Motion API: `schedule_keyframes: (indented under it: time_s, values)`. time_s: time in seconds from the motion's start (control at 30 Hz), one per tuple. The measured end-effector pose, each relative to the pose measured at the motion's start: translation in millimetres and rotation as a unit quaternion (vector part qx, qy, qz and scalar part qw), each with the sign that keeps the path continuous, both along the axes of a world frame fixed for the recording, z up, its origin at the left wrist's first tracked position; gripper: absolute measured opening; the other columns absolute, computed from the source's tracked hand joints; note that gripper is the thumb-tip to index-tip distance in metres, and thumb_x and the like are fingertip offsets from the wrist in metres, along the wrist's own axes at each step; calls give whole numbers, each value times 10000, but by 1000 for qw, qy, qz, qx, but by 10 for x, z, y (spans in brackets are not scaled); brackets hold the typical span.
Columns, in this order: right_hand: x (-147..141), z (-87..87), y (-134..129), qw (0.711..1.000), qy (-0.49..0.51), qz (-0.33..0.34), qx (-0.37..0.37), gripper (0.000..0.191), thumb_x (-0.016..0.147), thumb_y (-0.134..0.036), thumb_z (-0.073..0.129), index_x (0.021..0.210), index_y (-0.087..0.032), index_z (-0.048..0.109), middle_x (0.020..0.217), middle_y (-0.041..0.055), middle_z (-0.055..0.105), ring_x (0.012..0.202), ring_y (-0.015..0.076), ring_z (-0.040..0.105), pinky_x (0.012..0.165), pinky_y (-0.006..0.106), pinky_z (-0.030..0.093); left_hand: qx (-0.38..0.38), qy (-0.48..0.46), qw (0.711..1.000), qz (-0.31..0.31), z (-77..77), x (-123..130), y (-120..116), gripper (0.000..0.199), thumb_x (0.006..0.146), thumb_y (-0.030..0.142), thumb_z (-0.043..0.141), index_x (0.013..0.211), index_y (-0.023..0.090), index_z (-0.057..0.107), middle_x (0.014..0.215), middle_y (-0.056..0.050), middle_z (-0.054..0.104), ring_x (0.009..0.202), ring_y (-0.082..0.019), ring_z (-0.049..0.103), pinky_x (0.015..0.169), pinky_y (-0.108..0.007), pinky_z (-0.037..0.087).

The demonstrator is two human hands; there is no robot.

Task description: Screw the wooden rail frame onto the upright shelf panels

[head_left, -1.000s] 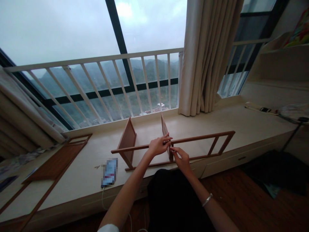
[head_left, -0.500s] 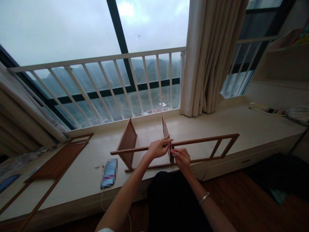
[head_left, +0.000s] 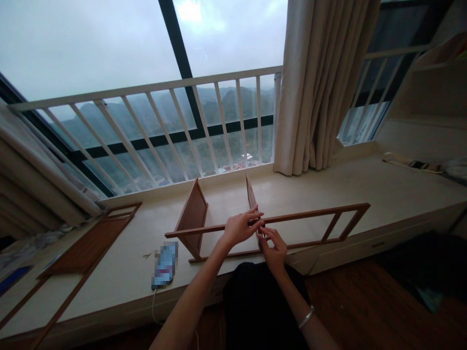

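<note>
A brown wooden rack frame [head_left: 314, 214] lies on its side before me, with two flat shelf panels [head_left: 191, 209] standing up from it. My left hand [head_left: 241, 228] is closed on the upper rail where the second panel [head_left: 251, 192] meets it, its fingers reaching past the joint. Just right of it, my right hand [head_left: 274, 248] pinches a small shiny metal piece [head_left: 264, 236] that looks like a hex key, at the same joint. The fingers of both hands almost touch, and they hide most of the metal piece and the joint.
Left of the frame are a phone [head_left: 165, 265] on a white cable and some tiny fittings [head_left: 146, 255]. Another wooden frame with a panel [head_left: 78, 248] lies farther left. The pale window ledge [head_left: 328, 184] ends at a drop to the floor. Behind stand a white railing [head_left: 146, 90] and curtains [head_left: 310, 87].
My right hand has turned at the joint, its fingers now raised and curled closer to my left fingertips. My left hand stays in place. The view has shifted slightly.
</note>
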State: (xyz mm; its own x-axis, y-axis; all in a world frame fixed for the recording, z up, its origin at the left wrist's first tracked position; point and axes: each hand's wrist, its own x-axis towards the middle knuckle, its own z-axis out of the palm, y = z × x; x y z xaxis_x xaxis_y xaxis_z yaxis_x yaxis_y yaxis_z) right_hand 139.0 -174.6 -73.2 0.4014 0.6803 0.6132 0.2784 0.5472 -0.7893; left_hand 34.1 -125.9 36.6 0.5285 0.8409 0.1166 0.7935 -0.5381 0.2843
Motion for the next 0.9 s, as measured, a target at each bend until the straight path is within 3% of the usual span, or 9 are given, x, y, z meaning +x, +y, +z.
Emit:
schedule_keyframes:
  time_s: [0.23, 0.4, 0.53, 0.67, 0.8, 0.9]
  values:
    - [52, 5, -64, 999, -5, 40, -16, 217, 757, -277, 478, 931, -232, 598, 928, 67, 595, 859, 190, 537, 707, 346, 448, -19, -19, 999, 18, 3, 12, -1, 356, 766, 522, 353, 1089, 425, 467, 1268, 122, 356, 1000, -175, 504, 812, -274, 408]
    - [40, -57, -46, 994, 87, 13, -65, 149, 687, -280, 576, 825, -224, 564, 721, 7, 594, 548, 114, 512, 521, 262, 432, -10, -18, 1000, 16, -19, -4, 1, 352, 767, 532, 340, 1081, 438, 468, 1260, 132, 365, 986, -174, 513, 801, -277, 414]
    - [27, -41, -94, 990, 108, -16, -91, 188, 629, -288, 632, 766, -206, 534, 638, -18, 558, 481, 86, 448, 435, 210, 360, 12, -19, 1000, 8, -69, -33, 13, 355, 768, 548, 316, 1075, 450, 464, 1262, 145, 355, 960, -176, 528, 790, -291, 418]
    - [12, 61, -176, 983, 117, 59, -132, 157, 663, -334, 595, 686, -187, 543, 554, -23, 532, 453, 83, 433, 424, 203, 329, 21, -20, 1000, -1, -87, -63, 0, 355, 771, 548, 310, 1077, 451, 461, 1269, 151, 343, 953, -177, 531, 785, -290, 418]
    - [-54, 123, -240, 944, 233, 161, -170, 225, 720, -397, 517, 683, -176, 540, 580, -5, 561, 407, 66, 411, 375, 191, 273, 26, -28, 999, -7, -74, -92, -41, 360, 773, 549, 299, 1075, 445, 467, 1271, 151, 341, 962, -176, 526, 768, -279, 422]
    - [-126, 152, -287, 920, 295, 186, -178, 248, 726, -406, 507, 677, -166, 546, 594, 0, 565, 401, 50, 392, 365, 181, 246, 18, -30, 999, -3, -50, -108, -77, 360, 771, 546, 311, 1072, 437, 474, 1269, 147, 346, 966, -173, 523, 767, -270, 423]
